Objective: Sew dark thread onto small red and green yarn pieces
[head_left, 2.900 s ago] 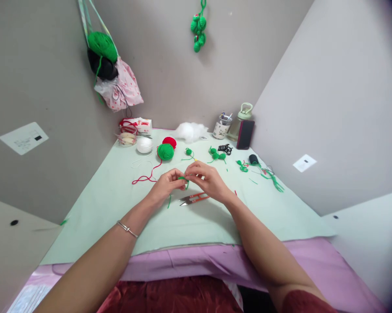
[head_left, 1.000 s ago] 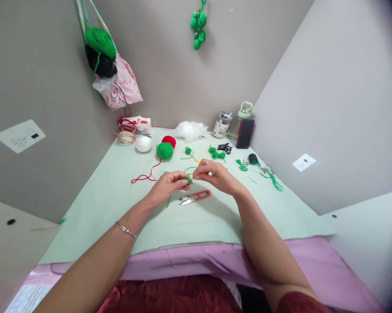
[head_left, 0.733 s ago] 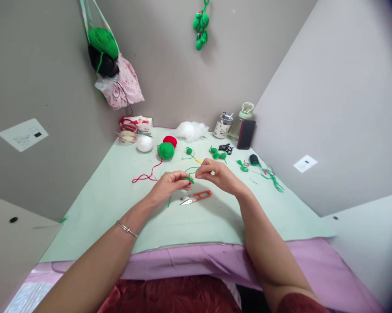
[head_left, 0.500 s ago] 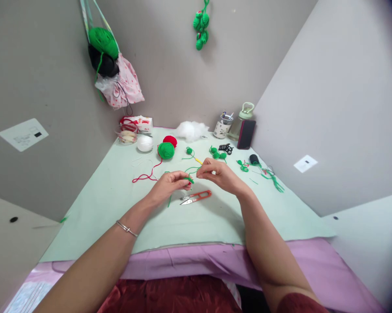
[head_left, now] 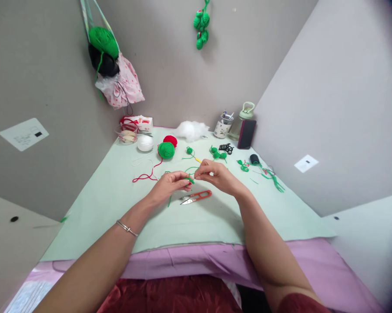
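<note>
My left hand point(head_left: 173, 181) is closed, pinching a small green-and-red crocheted piece point(head_left: 191, 181) between thumb and fingers. A green tail hangs below this hand. Just to the right, my right hand point(head_left: 215, 174) is closed in a pinch close to the piece, with a bit of green yarn showing between its fingers. Whether a needle is in that pinch I cannot tell. A loop of green yarn point(head_left: 192, 168) arches behind both hands. Orange-handled thread snips point(head_left: 196, 197) lie on the table below them. Beyond my right hand a yellow stick-like tool point(head_left: 198, 160) shows in part.
Behind the hands lie a green yarn ball point(head_left: 166, 150), a red ball point(head_left: 170, 140), a white ball point(head_left: 145, 143) and white stuffing point(head_left: 192, 130). Green crocheted pieces point(head_left: 218, 154), a black clip point(head_left: 226, 148), a phone point(head_left: 247, 134), a bottle point(head_left: 244, 114) and a pen cup point(head_left: 223, 127) stand rightward.
My right hand has moved slightly left, closer to the piece in my left hand. The left hand keeps its hold and has hardly moved.
</note>
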Motion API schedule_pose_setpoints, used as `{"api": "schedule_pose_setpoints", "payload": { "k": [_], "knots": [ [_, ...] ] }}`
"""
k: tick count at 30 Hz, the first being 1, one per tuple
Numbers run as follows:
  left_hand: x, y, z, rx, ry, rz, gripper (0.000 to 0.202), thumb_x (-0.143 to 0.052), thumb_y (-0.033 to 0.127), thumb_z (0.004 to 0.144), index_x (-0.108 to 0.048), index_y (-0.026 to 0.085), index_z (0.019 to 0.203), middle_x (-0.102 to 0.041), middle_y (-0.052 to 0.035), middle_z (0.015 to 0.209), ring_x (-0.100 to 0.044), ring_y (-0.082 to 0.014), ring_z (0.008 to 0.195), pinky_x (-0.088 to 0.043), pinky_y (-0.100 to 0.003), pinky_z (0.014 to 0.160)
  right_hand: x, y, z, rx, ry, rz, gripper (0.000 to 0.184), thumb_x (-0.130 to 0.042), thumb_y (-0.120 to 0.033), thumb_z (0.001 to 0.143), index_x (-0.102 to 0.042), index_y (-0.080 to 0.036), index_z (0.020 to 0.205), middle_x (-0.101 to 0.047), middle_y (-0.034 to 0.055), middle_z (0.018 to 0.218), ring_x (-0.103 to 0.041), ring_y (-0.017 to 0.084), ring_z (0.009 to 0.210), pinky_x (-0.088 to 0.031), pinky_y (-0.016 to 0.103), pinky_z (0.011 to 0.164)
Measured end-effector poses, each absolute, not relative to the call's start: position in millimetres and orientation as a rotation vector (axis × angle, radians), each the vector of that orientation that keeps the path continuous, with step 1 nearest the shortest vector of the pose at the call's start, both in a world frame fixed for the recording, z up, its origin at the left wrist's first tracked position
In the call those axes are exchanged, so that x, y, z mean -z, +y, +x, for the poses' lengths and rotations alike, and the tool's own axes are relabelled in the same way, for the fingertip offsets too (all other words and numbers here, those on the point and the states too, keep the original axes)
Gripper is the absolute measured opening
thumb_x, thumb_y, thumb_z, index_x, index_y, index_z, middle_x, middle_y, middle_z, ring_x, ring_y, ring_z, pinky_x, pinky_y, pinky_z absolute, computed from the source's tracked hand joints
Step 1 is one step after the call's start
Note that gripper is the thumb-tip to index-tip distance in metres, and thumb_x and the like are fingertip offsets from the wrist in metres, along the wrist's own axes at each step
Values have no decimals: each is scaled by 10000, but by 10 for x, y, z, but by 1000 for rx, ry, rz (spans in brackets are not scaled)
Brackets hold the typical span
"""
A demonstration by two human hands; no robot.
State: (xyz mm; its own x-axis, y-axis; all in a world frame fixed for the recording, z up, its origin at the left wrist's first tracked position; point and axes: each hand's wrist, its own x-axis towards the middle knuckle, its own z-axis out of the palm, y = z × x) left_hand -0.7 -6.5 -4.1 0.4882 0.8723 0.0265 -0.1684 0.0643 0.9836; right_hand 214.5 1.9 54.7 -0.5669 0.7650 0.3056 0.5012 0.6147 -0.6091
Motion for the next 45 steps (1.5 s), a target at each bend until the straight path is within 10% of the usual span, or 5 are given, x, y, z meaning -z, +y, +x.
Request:
{"api": "schedule_pose_setpoints", "payload": {
  "k": [19, 36, 45],
  "knots": [
    [40, -50, 17, -1027, 772, 1210, 207, -737, 314, 759, -645, 163, 869, -652, -7, 812, -614, -131, 741, -486, -300, 789, -365, -17, 1921, -878, -2007, -974, 135, -586, -250, 894, -681, -201, 975, -682, 45, 970, -618, 139, 763, -517, 287, 723],
    [12, -54, 36, -1040, 874, 1161, 279, -759, 357, 717, -638, 140, 846, -631, -12, 765, -613, -137, 693, -502, -303, 737, -264, -36, 1837, -170, -2314, -900, 201, -502, -248, 970, -698, -218, 1000, -671, 73, 1010, -608, 129, 746, -462, 254, 672],
    [29, -29, 35, -1033, 957, 1251, 206, -725, 283, 699, -610, 150, 806, -622, 10, 715, -602, -123, 602, -494, -293, 672, -454, -152, 1781, -762, -1741, -753, 131, -606, -333, 914, -658, -214, 898, -674, 68, 961, -648, 157, 763, -503, 273, 575]
  ]
}}
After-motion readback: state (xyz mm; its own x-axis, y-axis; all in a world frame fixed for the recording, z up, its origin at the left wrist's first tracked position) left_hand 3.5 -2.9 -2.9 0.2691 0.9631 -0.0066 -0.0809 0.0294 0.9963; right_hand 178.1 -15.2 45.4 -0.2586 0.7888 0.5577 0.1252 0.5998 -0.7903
